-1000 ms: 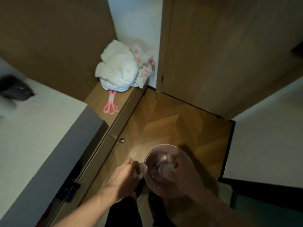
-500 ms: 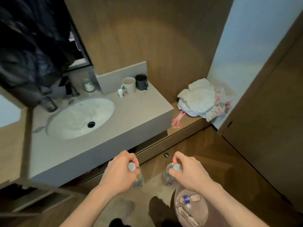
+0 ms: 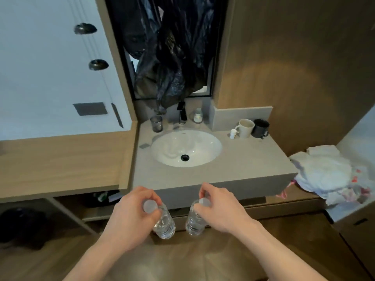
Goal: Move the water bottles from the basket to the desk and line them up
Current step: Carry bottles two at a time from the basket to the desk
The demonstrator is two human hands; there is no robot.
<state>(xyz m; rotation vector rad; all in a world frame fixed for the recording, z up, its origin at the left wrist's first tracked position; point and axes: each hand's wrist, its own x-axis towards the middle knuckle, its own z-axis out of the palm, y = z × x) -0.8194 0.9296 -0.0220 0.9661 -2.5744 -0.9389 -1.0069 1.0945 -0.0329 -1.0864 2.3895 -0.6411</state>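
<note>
A grey stone vanity counter point(image 3: 253, 165) fills the middle of the scene, with a pale wooden desk top point(image 3: 60, 159) joining it on the left. Set into the counter is a white oval sink basin point(image 3: 186, 148) with a black drain. Far behind it, dark crumpled plastic bags point(image 3: 168, 57) hang over the mirror. To the right, a heap of white cloth point(image 3: 324, 173) lies on a lower wooden ledge. At the counter's far right stand a cream ceramic mug point(image 3: 245, 128) and, just beside it, a black mug point(image 3: 260, 128).

Near the camera, in front of the counter's near edge, the left hand point(image 3: 132, 218) is closed around the neck of a clear plastic water bottle with a white cap point(image 3: 164, 222). The right hand point(image 3: 221, 209) grips the cap end of a second clear plastic water bottle point(image 3: 194, 222). Both bottles hang upright above the floor, near each other but apart.
</note>
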